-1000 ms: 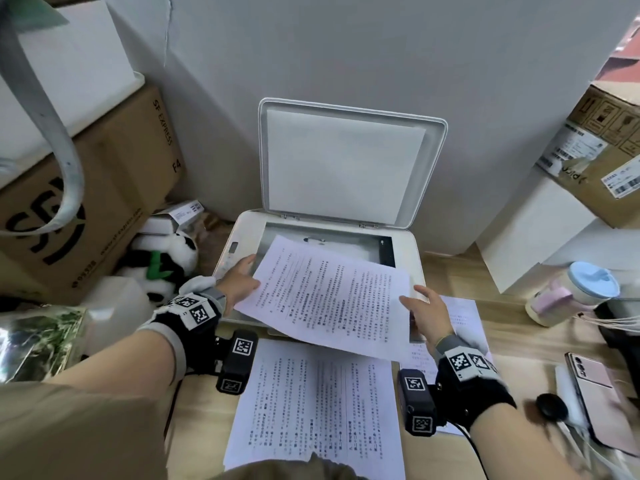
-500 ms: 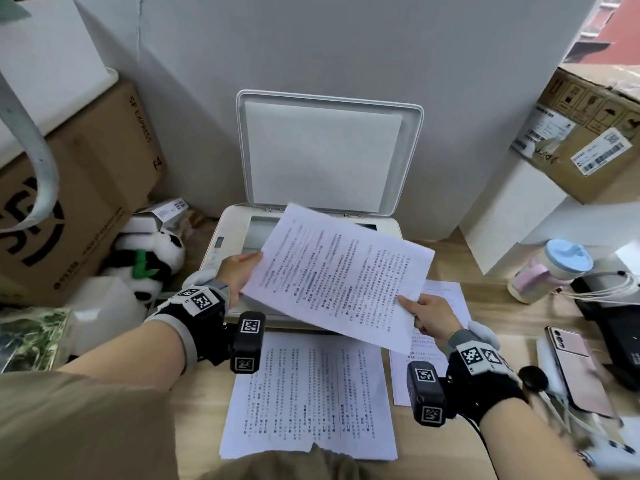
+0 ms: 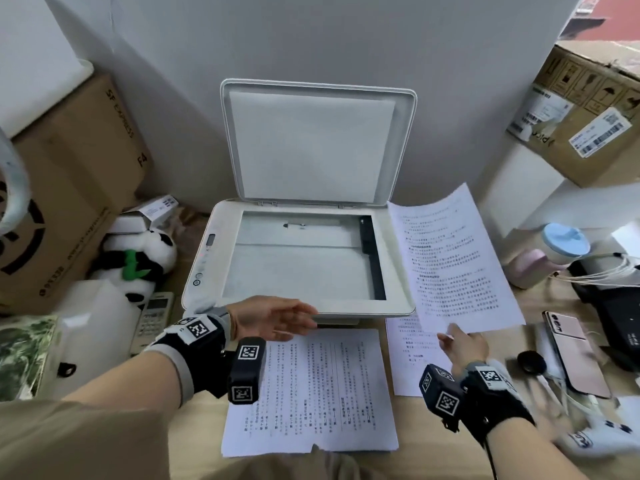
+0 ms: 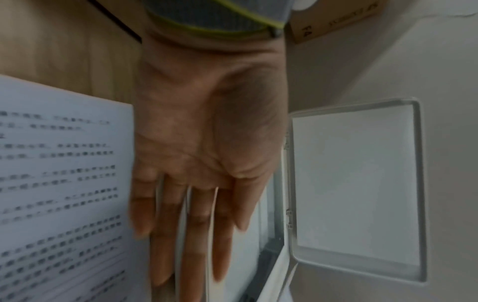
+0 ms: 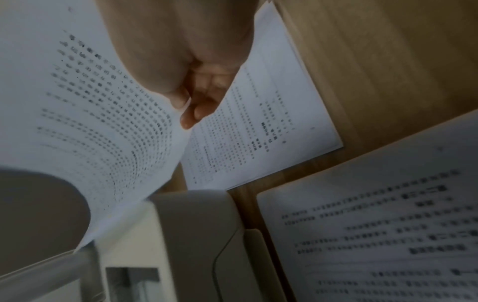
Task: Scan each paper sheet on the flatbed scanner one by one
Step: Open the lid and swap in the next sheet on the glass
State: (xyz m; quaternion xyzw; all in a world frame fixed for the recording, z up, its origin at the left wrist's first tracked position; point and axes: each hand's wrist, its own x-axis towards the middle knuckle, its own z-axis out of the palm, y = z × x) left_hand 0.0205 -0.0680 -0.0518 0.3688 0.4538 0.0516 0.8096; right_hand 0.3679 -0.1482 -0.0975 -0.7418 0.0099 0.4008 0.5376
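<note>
White flatbed scanner (image 3: 298,308) at desk centre, lid (image 3: 317,143) raised against rear wall. Printed sheet (image 3: 311,393) on desk before scanner. Second printed sheet (image 3: 453,258) right of scanner, above third flat sheet (image 3: 408,362). Plush panda (image 3: 138,258) left; pink phone (image 3: 575,355) far right.

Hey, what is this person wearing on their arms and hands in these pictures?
The left hand and right hand are bare. Each wrist carries a black strap with grey edging and a white square tag with a black-and-white code pattern. A black box-shaped camera unit, also marked with code squares, juts from each strap. A thin black cable hangs below the right wrist. Tan sleeves cover the upper arms.
</note>
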